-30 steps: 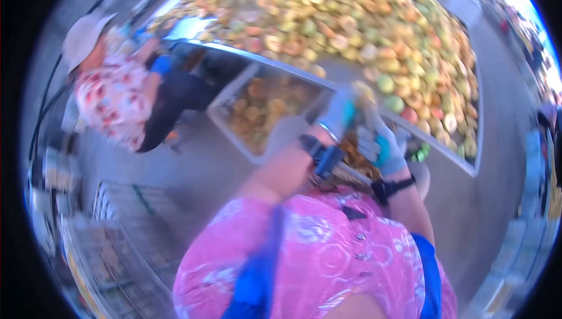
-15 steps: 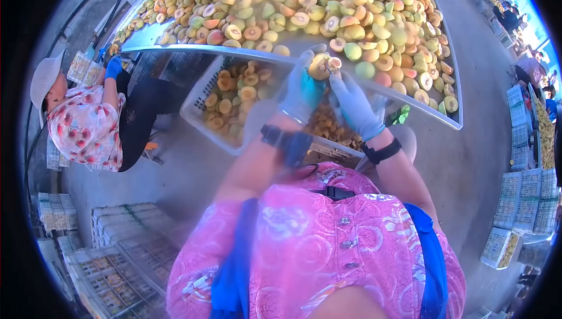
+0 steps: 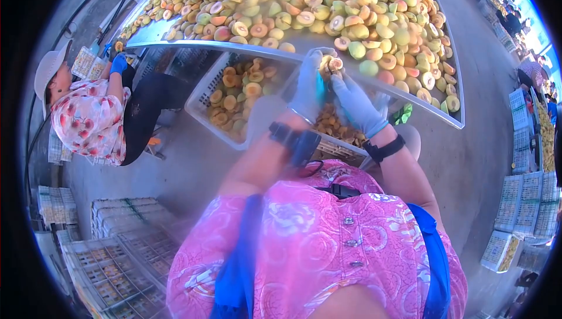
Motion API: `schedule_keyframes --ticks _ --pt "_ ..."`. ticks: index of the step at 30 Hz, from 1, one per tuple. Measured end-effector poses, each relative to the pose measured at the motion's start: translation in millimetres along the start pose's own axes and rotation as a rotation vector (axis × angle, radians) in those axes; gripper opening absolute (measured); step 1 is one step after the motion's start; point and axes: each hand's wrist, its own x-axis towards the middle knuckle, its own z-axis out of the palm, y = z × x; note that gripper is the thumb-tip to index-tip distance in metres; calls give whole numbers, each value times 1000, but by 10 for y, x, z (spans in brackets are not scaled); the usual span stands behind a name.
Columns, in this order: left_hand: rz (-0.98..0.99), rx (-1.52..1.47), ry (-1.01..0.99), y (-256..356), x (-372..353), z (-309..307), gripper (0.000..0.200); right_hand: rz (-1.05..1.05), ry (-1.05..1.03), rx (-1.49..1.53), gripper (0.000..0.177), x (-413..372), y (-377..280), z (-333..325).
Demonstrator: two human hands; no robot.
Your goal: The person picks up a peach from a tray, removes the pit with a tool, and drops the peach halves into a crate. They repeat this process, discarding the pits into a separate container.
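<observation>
My left hand (image 3: 307, 88), in a pale glove with a teal patch, is closed around a halved stone fruit (image 3: 335, 64) just over the table's near edge. The cut face of the fruit looks pinkish. My right hand (image 3: 358, 107), gloved too, has its fingers pinched together at the underside of the fruit; whatever is between those fingertips is hidden. Beneath both hands sits a container of small brownish pieces (image 3: 345, 129), and to its left a white crate (image 3: 193, 105) holds fruit halves.
A metal-edged table (image 3: 436, 117) bears a big heap of halved fruit (image 3: 351, 11). At the left another person (image 3: 88, 114) in blue gloves sits by the same table. Stacked crates (image 3: 111, 260) stand at lower left, and more crates (image 3: 521, 196) line the right side.
Both hands have drawn slightly closer together around the fruit. The left fingers now cover more of it. The view has shifted a little.
</observation>
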Motion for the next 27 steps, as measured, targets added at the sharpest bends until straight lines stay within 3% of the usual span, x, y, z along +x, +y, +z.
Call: schedule_keyframes --ticks 2,4,8,10,14,16,20,22,25,27 --pt "-49 -57 33 54 6 11 39 -52 -11 19 53 -23 -34 -12" --pt "-418 -429 76 226 17 38 42 176 -149 137 47 -143 -221 -23" --pt "-450 -471 130 195 70 49 51 118 -63 191 44 -151 -182 103" --pt "-117 -38 90 212 1 98 57 75 -16 178 45 -133 -132 117" --pt "-223 -110 85 301 6 118 57 216 -99 274 40 -234 -261 20" --pt "-459 -240 131 544 -44 266 49 318 -300 568 31 -206 -211 -21" --pt "-349 -128 97 423 -57 235 51 350 -221 602 29 -280 -305 -20" --pt "-237 22 37 328 -20 155 60 314 -321 615 26 -263 -193 -87" --pt "-413 -156 -8 394 4 122 59 416 -463 732 26 -250 -150 -172" --pt "-426 -123 27 357 -3 125 59 421 -445 719 25 -244 -116 -170"
